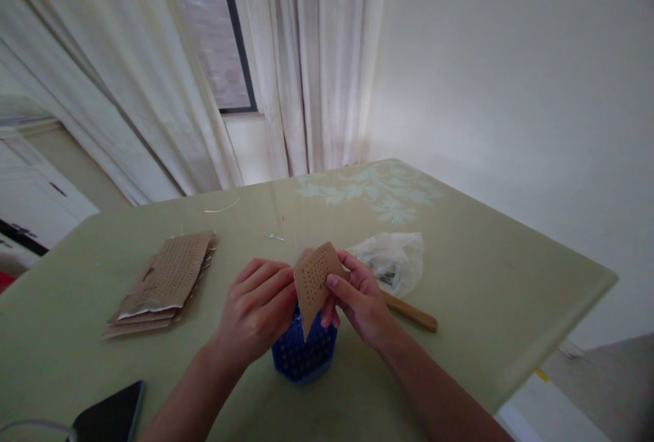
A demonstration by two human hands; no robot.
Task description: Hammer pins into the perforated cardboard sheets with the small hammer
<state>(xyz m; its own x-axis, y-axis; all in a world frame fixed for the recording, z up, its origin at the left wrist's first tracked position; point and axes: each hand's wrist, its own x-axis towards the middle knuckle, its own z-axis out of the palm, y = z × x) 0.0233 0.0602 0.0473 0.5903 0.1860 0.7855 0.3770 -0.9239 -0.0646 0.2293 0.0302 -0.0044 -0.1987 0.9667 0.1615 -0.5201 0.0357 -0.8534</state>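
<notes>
A small piece of brown cardboard with rows of small holes is held up and tilted in front of me. My right hand pinches its right side, the thumb on the near face. My left hand is closed at the card's left edge, its fingertips partly hidden there. Below both hands sits a dark blue container with a dotted pattern; the card and hands cover part of it.
A stack of holed brown cardboard sheets lies at left, a black phone-like device with a cable nearer me. On the right are a clear plastic bag with small dark items and a wooden stick. Small scraps lie farther back.
</notes>
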